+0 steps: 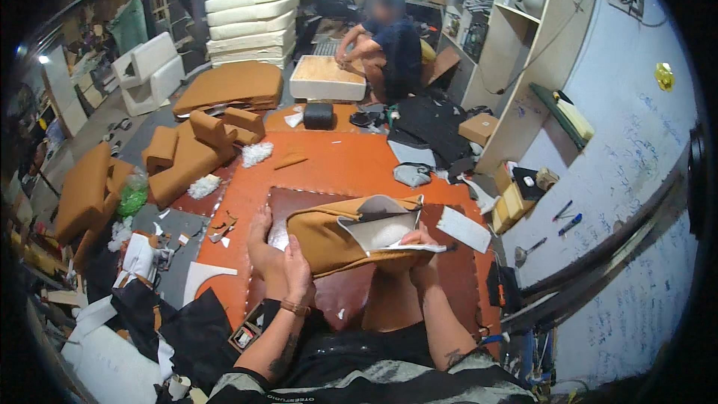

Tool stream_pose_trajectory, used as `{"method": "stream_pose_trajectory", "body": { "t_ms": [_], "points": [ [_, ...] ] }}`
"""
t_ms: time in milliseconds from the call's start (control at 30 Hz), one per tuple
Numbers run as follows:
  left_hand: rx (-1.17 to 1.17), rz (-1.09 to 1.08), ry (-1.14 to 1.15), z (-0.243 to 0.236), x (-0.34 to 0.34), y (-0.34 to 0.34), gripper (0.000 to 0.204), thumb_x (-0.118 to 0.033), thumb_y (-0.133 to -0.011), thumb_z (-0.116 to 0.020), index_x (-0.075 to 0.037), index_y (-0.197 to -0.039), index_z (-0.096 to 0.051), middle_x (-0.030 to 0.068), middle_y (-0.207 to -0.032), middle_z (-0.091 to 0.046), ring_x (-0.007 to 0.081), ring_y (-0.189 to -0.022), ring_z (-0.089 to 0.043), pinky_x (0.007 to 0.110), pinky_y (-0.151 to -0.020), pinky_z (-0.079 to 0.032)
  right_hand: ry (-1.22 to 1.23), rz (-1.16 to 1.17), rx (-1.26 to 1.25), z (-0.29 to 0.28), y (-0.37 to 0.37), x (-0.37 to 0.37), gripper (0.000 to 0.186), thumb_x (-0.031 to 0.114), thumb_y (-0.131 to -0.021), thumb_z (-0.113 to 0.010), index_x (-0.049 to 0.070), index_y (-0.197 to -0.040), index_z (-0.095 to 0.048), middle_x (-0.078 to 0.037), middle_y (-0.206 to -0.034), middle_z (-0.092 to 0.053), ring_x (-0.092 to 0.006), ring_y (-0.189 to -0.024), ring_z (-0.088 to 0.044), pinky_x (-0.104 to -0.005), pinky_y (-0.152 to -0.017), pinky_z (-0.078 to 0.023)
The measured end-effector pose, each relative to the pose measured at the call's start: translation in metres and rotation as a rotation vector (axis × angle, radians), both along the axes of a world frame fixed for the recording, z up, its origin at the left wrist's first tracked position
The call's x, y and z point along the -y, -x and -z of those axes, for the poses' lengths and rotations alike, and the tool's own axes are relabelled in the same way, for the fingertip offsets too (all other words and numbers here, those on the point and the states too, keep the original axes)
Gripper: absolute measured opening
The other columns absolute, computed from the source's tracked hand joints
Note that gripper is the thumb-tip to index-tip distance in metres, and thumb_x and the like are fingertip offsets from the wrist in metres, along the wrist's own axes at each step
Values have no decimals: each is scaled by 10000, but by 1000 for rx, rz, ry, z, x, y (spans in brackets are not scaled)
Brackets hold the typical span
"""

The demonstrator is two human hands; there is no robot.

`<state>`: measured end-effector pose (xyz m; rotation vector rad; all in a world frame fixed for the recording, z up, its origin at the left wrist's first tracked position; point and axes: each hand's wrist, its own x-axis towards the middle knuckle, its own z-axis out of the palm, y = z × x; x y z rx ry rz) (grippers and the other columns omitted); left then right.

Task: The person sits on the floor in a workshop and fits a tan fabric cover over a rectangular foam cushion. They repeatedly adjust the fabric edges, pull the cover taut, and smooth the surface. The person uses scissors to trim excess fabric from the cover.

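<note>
A tan upholstery cover (320, 233) lies across my lap, filled out at its left part. Its right end gapes, showing a pale lining and white padding (385, 233) inside. My left hand (297, 268) grips the cover's lower left side, fingers pointing up along it. At the gaping end, my right hand (423, 254) holds the lower edge, where a white strip (407, 250) runs along the opening. The thumb rests on the inner side; the other fingers are mostly hidden beneath the cover.
Tan upholstered pieces (187, 153) and a stacked tan cushion (232, 88) stand at far left. White fluff (256, 153) and scraps lie on the orange mat (329, 153). Beyond it, another person (393, 52) crouches by a wood-topped white block (329, 77). Shelving (542, 45) lines the right.
</note>
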<state>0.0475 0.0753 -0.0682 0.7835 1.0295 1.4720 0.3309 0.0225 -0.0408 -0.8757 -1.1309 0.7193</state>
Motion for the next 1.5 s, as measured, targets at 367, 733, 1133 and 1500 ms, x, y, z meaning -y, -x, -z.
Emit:
{"method": "stream_pose_trajectory", "body": {
  "t_ms": [367,733,1133,1500],
  "points": [
    [-660,284,-395,-167,-12,72,329,-251,-1076,-584,23,-1157,-749,17,-958,-745,70,-847,-633,256,-753,-534,625,-510,271,0,127,98,235,23,-949,-649,18,-1184,-657,-111,-1158,-721,-230,-1102,-668,-392,-955,-525],
    [-474,201,-214,-78,8,-18,578,-269,-1027,-647,25,-1479,-440,173,-1348,-604,238,-1183,-619,347,-1049,-479,650,-95,598,-63,57,134,350,136,-861,-785,22,-1176,-683,-177,-979,-736,-251,-927,-711,-404,-844,-553],
    [-725,363,-113,-111,149,9,570,-57,-839,-754,87,-1347,-540,262,-1181,-689,336,-1112,-700,388,-956,-556,-299,-46,1238,-128,87,86,365,86,-759,-718,35,-1120,-709,-153,-1147,-689,-364,-1163,-642,-476,-1017,-506],
    [-679,48,-219,-108,154,-15,177,-54,-873,-672,47,-1017,-687,226,-906,-715,366,-862,-718,419,-783,-566,-374,-28,1391,-135,89,78,348,76,-759,-681,22,-1103,-681,-132,-940,-667,-320,-968,-673,-417,-902,-535]
  ]
}}
